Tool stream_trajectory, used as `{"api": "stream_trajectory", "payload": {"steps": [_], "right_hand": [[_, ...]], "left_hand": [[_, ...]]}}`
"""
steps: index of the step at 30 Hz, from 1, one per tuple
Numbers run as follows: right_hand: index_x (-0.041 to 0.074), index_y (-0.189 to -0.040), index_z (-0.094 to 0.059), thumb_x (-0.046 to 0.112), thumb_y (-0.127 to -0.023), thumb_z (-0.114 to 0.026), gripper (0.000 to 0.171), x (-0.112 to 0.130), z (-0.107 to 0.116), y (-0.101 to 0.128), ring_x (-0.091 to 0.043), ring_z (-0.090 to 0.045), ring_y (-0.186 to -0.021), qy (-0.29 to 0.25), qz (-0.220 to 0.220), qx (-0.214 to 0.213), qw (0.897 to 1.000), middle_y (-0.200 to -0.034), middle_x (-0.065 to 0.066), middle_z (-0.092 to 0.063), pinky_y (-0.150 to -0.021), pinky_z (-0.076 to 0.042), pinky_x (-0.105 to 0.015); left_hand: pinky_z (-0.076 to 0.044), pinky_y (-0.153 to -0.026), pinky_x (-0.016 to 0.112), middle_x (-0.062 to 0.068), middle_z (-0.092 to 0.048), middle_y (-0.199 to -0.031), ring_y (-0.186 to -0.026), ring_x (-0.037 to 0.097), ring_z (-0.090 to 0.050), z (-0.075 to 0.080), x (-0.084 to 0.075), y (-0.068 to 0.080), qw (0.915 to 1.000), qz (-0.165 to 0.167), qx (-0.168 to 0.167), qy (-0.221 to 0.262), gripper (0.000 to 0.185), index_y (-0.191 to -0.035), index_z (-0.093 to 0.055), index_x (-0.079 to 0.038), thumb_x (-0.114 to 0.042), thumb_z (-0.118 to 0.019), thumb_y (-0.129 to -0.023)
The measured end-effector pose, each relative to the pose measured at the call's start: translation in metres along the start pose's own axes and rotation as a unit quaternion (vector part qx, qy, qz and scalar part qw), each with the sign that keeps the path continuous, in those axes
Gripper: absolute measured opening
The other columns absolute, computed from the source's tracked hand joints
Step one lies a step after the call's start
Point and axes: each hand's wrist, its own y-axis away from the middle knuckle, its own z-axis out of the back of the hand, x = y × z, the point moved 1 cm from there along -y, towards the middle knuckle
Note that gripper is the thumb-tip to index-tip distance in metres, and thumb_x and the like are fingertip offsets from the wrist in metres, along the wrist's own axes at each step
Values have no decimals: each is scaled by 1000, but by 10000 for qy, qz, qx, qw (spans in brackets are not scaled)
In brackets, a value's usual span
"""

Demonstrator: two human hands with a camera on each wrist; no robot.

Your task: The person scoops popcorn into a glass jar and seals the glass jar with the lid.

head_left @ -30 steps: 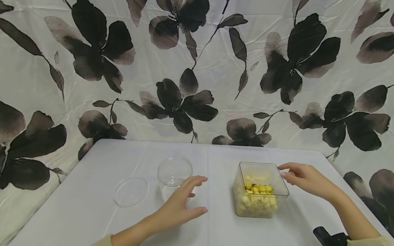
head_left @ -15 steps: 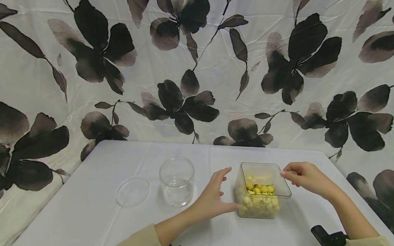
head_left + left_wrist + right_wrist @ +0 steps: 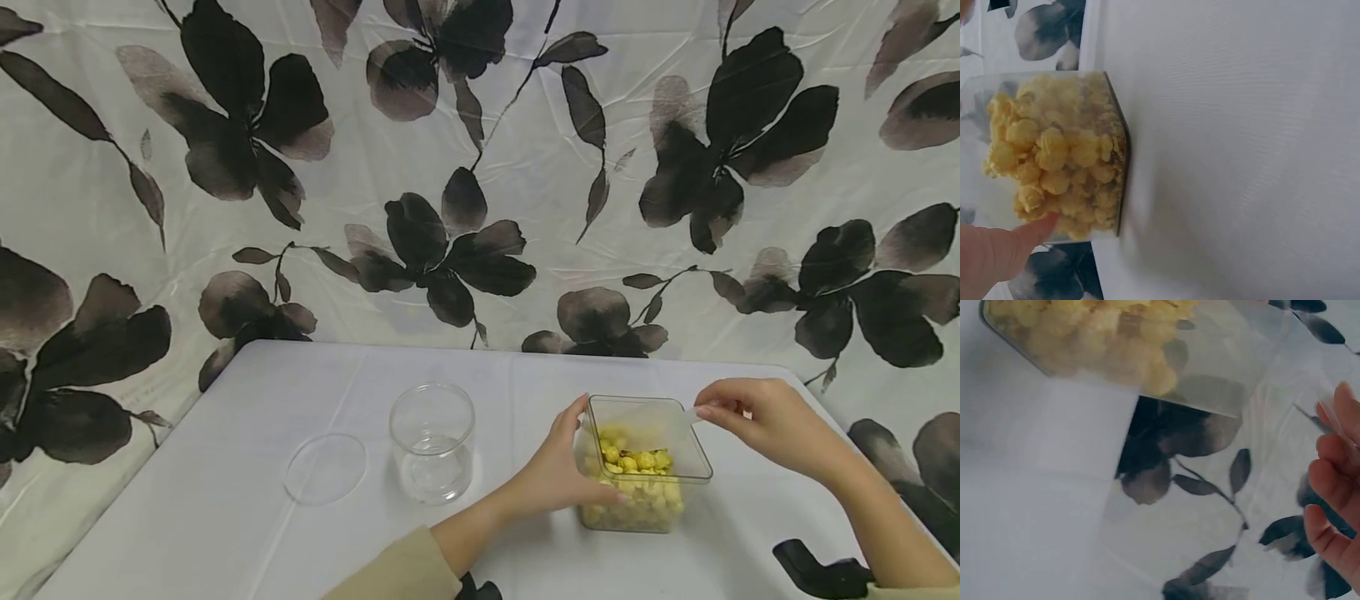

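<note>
A clear square container [image 3: 645, 508] holds yellow popcorn [image 3: 636, 460] and stands on the right half of the table. My left hand [image 3: 551, 471] grips its left side, thumb across the front and fingers on the far left wall. In the left wrist view the thumb [image 3: 1007, 247] lies against the wall beside the popcorn. By the container's right rim my right hand [image 3: 765, 425] pinches a thin, clear plastic piece [image 3: 690, 415]. What kind of piece it is cannot be made out. The right wrist view shows that hand's fingers [image 3: 1332, 481] curled, apart from the container wall.
An empty clear round jar [image 3: 432, 467] stands left of my left hand. A clear round lid [image 3: 326, 469] lies flat farther left. A flowered cloth [image 3: 480, 167] hangs behind the white table [image 3: 202, 500]. Dark wrist gear [image 3: 821, 571] shows by my right sleeve.
My left hand has moved right, from in front of the round jar to the popcorn container, and now grips it. My right hand has shifted slightly right and up, pinching the clear piece.
</note>
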Motion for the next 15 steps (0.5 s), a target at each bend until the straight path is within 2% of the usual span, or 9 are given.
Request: {"api": "stream_trajectory", "payload": {"steps": [1,3,6,8,10,12,13,15], "right_hand": [[16,-82,-69,5,-73,-76,16,2,3,-1,3,-41,-60,195,221,-148,9995,-69,20,-53,-50,-37,-19],[16,-81,-69,19,-82,-72,4,7,8,-4,4,-42,-60,521,723,-437,9951,-70,19,-57,-51,-36,-16],[14,-79,-71,43,-94,-49,39,15,16,-7,3,-45,-57,1028,1359,-731,9827,-68,15,-59,-53,-41,-20],[12,-77,-71,49,-98,-29,59,20,19,-8,-1,-48,-55,1354,1720,-816,9723,-66,11,-60,-55,-44,-26],[11,-75,-70,38,-94,-52,38,25,20,-9,-7,-52,-54,1819,1951,-733,9610,-63,9,-59,-55,-45,-33],[10,-73,-68,23,-80,-69,15,28,17,-11,-12,-52,-53,2216,2140,-470,9502,-61,6,-56,-54,-45,-33],[10,-71,-66,16,-71,-75,10,29,15,-13,-15,-50,-52,2373,2211,-312,9454,-60,5,-54,-53,-44,-33],[12,-70,-65,3,-55,-80,23,30,8,-18,-16,-48,-50,2522,2048,185,9456,-59,6,-52,-52,-44,-31]], "left_hand": [[-33,-101,49,-2,-16,-151,-136,21,-23,-1,0,-1,10000,-4,-15,10,116,-148,-8,-33,-34,-86,-63],[-32,-101,50,-3,-16,-151,-136,22,-23,-3,-1,-3,10000,39,-44,46,118,-148,-6,-37,-35,-87,-62],[-31,-101,53,-1,-15,-152,-136,25,-22,-6,-1,-5,9999,90,-48,71,119,-147,-3,-38,-34,-87,-62],[-30,-102,53,-1,-14,-152,-136,25,-21,-9,0,-6,9998,141,-35,132,120,-147,-2,-39,-34,-87,-62],[-29,-103,53,1,-14,-152,-137,26,-20,-11,1,-6,9998,137,-34,172,120,-147,-1,-39,-34,-87,-63],[-29,-102,53,0,-16,-151,-136,25,-21,-12,2,-6,9997,138,-79,197,120,-146,-1,-40,-34,-87,-63],[-29,-102,53,0,-17,-151,-136,24,-22,-12,3,-5,9996,140,-114,204,119,-146,-2,-41,-34,-87,-63],[-30,-102,52,-1,-20,-149,-135,23,-25,-11,3,-5,9995,132,-184,202,118,-146,-3,-41,-34,-87,-62]]}}
